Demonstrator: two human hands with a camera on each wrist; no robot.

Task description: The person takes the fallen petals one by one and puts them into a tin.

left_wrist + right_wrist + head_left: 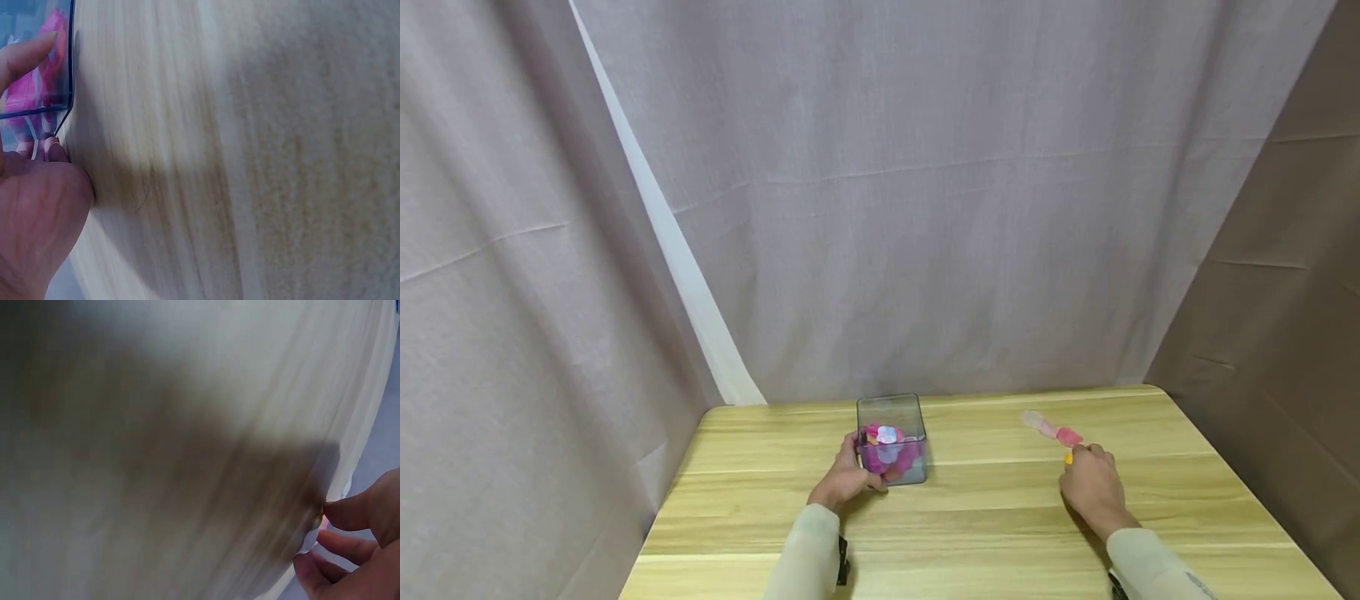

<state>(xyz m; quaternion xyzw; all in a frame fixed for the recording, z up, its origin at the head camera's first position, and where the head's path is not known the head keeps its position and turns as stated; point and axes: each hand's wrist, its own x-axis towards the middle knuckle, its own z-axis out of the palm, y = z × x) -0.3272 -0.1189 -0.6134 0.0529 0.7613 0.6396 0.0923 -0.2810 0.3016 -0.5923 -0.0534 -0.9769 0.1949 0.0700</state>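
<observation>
My left hand (pixel 844 478) grips the left side of a see-through plastic box (pixel 891 402), its thumb along the front. Pink, magenta and whitish petals (pixel 887 454) lie heaped inside the box. In the left wrist view, the thumb lies across the box wall (pixel 70 56), with the other fingertips low by its corner. On the right of the table, my right hand (pixel 1093 483) pinches a yellow petal (pixel 1068 458) at its thumb side. Just beyond its fingertips lie a pink petal (pixel 1068 436) and a pale petal (pixel 1033 419). In the right wrist view, a whitish edge (pixel 309 540) shows by the fingertips.
Both hands work over a wooden table (pixel 970 533) with light grain. A grey-mauve curtain (pixel 925 208) hangs right behind its far edge, and more cloth (pixel 1285 358) closes off the right side. The box stands near the far edge.
</observation>
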